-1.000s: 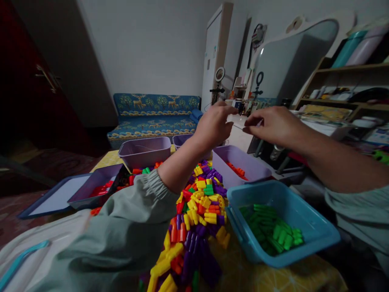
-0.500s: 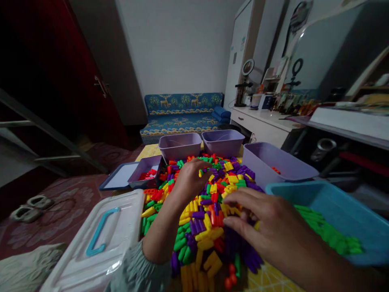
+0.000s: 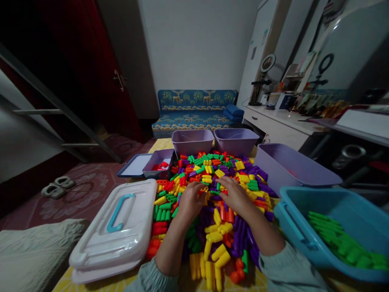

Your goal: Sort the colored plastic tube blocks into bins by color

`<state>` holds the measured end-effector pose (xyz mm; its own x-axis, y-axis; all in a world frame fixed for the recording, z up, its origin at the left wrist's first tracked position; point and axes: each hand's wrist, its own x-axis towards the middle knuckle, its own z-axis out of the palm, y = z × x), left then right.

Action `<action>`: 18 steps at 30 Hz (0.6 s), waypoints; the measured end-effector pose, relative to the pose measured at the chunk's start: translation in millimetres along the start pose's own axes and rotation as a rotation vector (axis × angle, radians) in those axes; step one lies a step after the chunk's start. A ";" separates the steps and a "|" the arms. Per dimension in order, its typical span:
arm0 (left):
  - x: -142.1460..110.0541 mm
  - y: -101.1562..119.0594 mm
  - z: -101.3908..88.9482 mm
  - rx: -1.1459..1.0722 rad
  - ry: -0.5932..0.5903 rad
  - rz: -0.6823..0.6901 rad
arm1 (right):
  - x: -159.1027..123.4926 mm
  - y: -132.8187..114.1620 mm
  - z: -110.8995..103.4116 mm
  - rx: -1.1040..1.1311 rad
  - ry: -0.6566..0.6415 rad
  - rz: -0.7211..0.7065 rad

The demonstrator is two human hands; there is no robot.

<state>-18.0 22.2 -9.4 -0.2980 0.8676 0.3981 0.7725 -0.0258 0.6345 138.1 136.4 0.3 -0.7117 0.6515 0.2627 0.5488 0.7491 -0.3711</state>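
A wide pile of plastic tube-shaped building pieces (image 3: 212,237) in red, yellow, green and purple lies in front of me. My left hand (image 3: 191,199) is over the middle of the pile, fingers bent around a small yellow building piece (image 3: 205,189) with round open ends. Close by on the right, my right hand (image 3: 235,196) reaches over the pile with its fingers and thumb apart. Red and yellow pieces lie under its fingers, and I see nothing held there. The fingertips of both hands point toward each other with a small gap between.
Two lilac bins (image 3: 193,140) stand behind the pile, another lilac bin (image 3: 273,166) to the right. A blue bin (image 3: 287,221) holds green pieces (image 3: 340,239). At left are a white lid (image 3: 130,227) with a blue handle and a small box (image 3: 156,172) with red pieces.
My right hand has moved away from the near right and forward to the pile's middle, beside my left hand. My left hand sits lower in view. The camera view has shifted left.
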 end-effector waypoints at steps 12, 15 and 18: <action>-1.7 -5.0 15.8 0.090 -0.013 0.085 | 0.3 12.8 12.3 -0.005 0.065 0.070; -1.6 -4.6 15.7 0.095 -0.020 0.080 | -0.3 17.0 14.8 0.018 0.081 0.068; -1.5 -4.9 15.9 0.089 -0.017 0.074 | -0.4 20.2 17.8 0.034 0.104 0.060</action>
<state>-12.4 28.9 -23.7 -0.2293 0.8734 0.4297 0.8391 -0.0464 0.5420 141.7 149.1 -23.2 -0.6275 0.7056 0.3291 0.5727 0.7047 -0.4188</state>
